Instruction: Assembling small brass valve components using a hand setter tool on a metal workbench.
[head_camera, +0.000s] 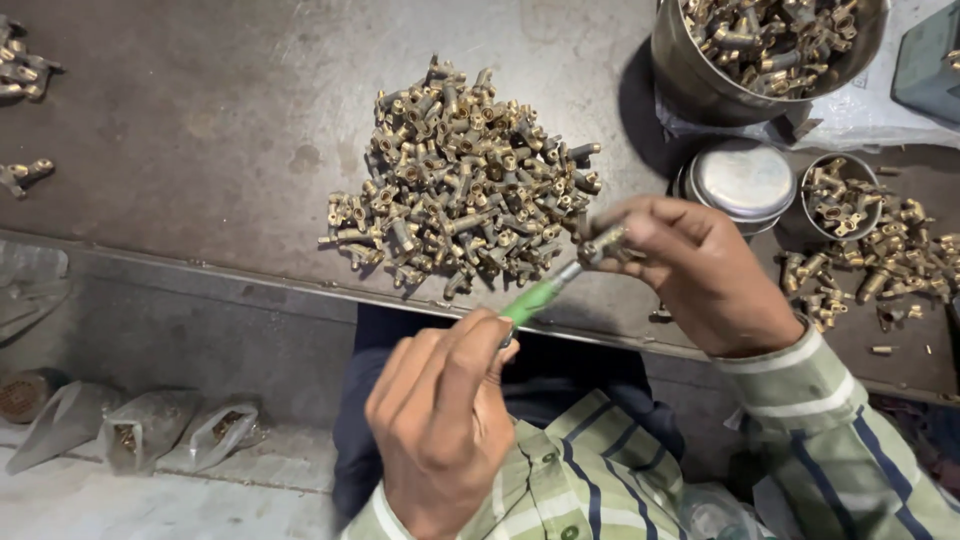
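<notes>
My left hand (440, 420) grips a green-handled screwdriver (535, 297), its shaft pointing up and right. The tip meets a small brass fitting (600, 243) pinched in the fingers of my right hand (700, 270). Both hands hover over the near edge of a dark metal table (200, 130). Just beyond them lies a large heap of similar brass fittings (460, 185).
A steel bucket (700, 85) full of brass fittings stands at the back right. Beside it sit a round lidded tin (742, 180) and a small cup of fittings (838, 195), with loose fittings (890, 265) to the right. Plastic bags (150, 430) lie on the floor at left.
</notes>
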